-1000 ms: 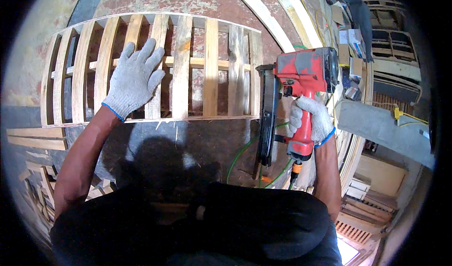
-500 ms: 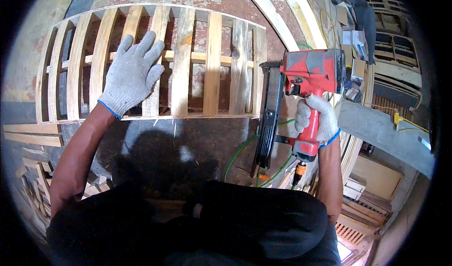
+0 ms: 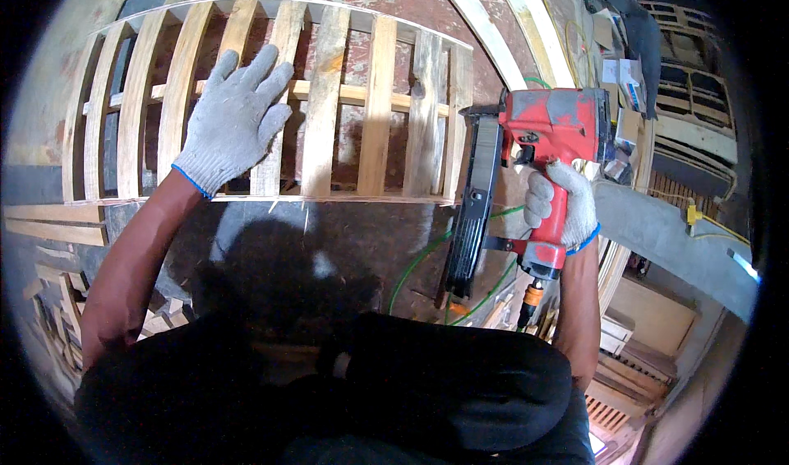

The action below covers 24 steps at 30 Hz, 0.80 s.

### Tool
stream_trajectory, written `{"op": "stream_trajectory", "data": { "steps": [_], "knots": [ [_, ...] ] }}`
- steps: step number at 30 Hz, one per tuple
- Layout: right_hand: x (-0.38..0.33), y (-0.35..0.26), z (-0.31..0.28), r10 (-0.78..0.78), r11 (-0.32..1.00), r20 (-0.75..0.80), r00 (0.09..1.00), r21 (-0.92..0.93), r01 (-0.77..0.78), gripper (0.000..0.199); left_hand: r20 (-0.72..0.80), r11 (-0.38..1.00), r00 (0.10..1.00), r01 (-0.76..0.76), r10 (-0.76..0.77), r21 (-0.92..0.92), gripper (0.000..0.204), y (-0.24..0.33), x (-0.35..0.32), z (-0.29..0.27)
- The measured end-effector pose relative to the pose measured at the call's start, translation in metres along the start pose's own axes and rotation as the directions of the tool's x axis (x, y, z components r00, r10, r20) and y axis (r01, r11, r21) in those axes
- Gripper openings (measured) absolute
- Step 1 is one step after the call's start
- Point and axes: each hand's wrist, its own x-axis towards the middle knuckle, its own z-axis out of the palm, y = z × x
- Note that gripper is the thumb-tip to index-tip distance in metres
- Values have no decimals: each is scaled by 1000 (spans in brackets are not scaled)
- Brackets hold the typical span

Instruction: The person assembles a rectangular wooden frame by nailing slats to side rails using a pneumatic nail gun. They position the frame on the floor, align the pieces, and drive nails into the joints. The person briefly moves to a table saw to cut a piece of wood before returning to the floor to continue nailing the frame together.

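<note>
A slatted wooden frame (image 3: 375, 136) like a small pallet lies on the floor ahead of me. My left hand (image 3: 233, 121), in a pale grey knit glove with a blue cuff, rests over its left-middle slats, fingers spread. My right hand (image 3: 567, 202), gloved alike, is wrapped round the red handle of a pneumatic nail gun (image 3: 549, 120). The gun has a grey and red body and a long black magazine (image 3: 471, 226). Its nose is beside the frame's right end; whether they touch I cannot tell. An air fitting (image 3: 532, 299) hangs from the handle's base.
A green hose (image 3: 413, 265) curves over the dark floor under the gun. Long pale boards (image 3: 477, 23) lie beyond the frame's right end. Short wood offcuts (image 3: 62, 296) are heaped at the left. Small boxes (image 3: 629, 78) and a grey ledge (image 3: 657, 226) line the right.
The nail gun and my right hand have shifted slightly right in the picture. My left hand stays spread over the same slats. The frame sits a little higher in view.
</note>
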Motion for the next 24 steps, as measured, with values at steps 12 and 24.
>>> {"op": "stream_trajectory", "data": {
  "steps": [12, 24],
  "knots": [
    [3, -2, 4, -27, 993, -9, 1000, -114, 25, 22, -2, 999, 1000, 3, -3, 34, 53, 2, 1, 1],
    [-1, -4, 26, -71, 922, -44, 996, -384, 49, 17, -26, 1000, 1000, -9, 9, 12, 53, -2, 0, 6]
  ]
}}
